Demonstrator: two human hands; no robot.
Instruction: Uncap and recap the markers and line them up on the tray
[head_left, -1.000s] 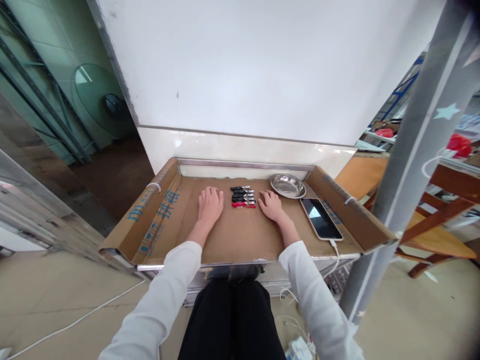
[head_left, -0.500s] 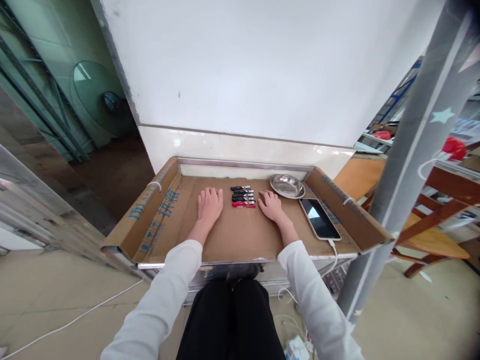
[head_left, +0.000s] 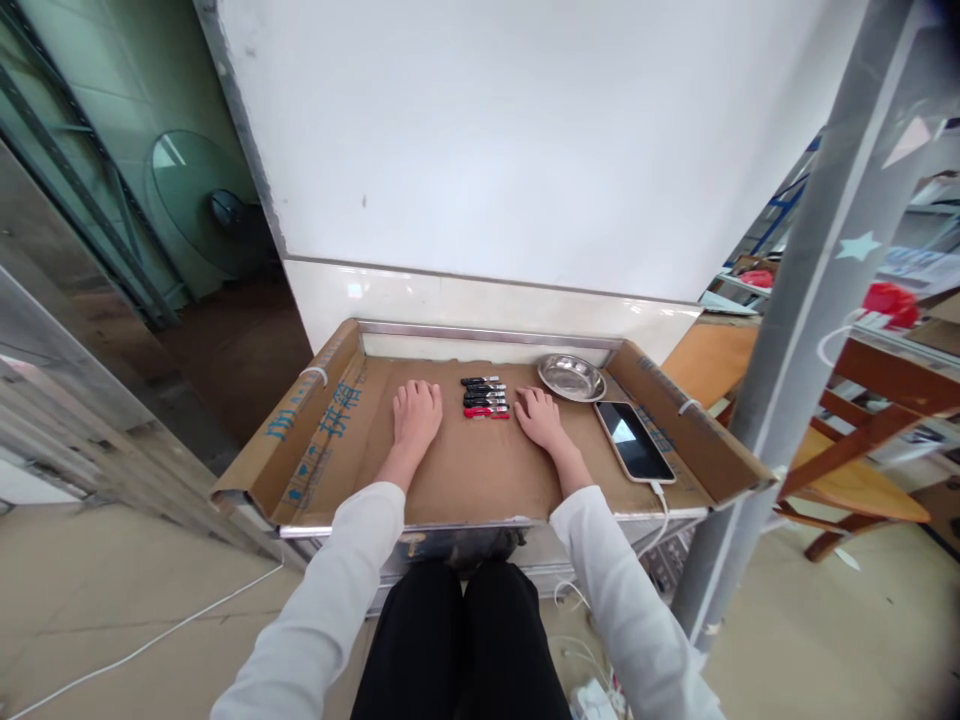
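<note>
Several black markers lie side by side in a stack of rows on the cardboard, with a red marker nearest to me. To their left, my left hand rests palm down on the cardboard, open and holding nothing. On the other side, my right hand lies flat and open, its fingertips close to the markers' right ends but apart from them. Beyond my right hand sits a round metal dish. A phone with a white cable plugged in lies right of that hand.
Raised cardboard flaps border the work surface at left and right. A white wall panel rises behind it. At the right stand a grey pole and a wooden chair. White cables trail over the floor.
The view has shifted slightly. Both hands keep their places beside the markers, and nothing on the cardboard has been moved.
</note>
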